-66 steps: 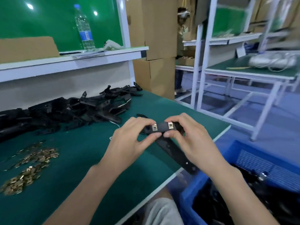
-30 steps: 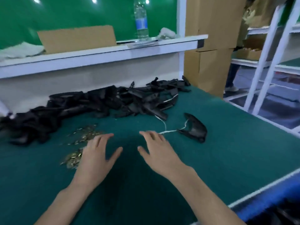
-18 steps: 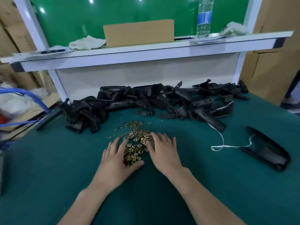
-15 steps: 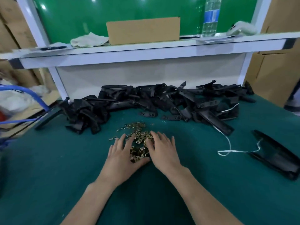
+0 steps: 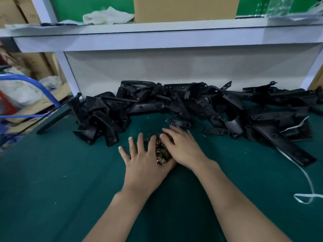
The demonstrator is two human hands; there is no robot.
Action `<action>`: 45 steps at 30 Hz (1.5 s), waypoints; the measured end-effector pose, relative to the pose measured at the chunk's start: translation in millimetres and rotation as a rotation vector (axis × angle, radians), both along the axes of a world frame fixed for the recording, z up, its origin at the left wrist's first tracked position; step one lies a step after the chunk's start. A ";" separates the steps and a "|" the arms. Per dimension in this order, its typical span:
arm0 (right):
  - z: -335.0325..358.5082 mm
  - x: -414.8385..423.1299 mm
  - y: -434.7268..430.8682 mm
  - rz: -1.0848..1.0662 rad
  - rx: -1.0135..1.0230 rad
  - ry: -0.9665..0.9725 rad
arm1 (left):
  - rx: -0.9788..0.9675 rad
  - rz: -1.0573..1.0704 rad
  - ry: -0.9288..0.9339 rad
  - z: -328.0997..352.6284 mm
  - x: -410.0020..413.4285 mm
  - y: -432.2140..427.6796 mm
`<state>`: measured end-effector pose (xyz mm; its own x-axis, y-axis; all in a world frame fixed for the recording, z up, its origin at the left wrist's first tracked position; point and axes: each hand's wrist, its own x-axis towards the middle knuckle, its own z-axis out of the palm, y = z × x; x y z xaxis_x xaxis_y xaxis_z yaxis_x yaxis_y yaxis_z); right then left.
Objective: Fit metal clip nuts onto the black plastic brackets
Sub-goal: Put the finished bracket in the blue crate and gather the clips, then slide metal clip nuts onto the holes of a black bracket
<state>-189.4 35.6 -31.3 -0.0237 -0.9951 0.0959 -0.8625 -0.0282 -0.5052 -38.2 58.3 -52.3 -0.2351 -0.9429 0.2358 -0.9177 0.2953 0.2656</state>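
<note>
A small heap of brass-coloured metal clip nuts (image 5: 161,151) lies on the green table mat (image 5: 52,180), mostly covered by my hands. My left hand (image 5: 145,159) lies flat with fingers spread on the heap's left side. My right hand (image 5: 183,145) rests flat against its right side, fingers pointing left and away. Both hands press the nuts together between them; neither grips anything. A long pile of black plastic brackets (image 5: 192,105) stretches across the back of the mat, just beyond my fingertips.
A white back panel (image 5: 174,67) and shelf (image 5: 157,30) with a cardboard box (image 5: 183,9) and a cloth (image 5: 108,15) rise behind the brackets. A white string (image 5: 307,186) trails at right. A blue tube frame (image 5: 35,84) stands off the left edge.
The bracket I held with both hands is gone from them. The view swung left to the nut heap, and both hands have closed in around the nuts, gathering them tighter.
</note>
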 end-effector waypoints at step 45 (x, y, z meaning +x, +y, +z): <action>-0.2 -61.0 37.0 -0.551 -0.173 0.329 | -0.075 -0.327 0.086 10.4 1.4 8.4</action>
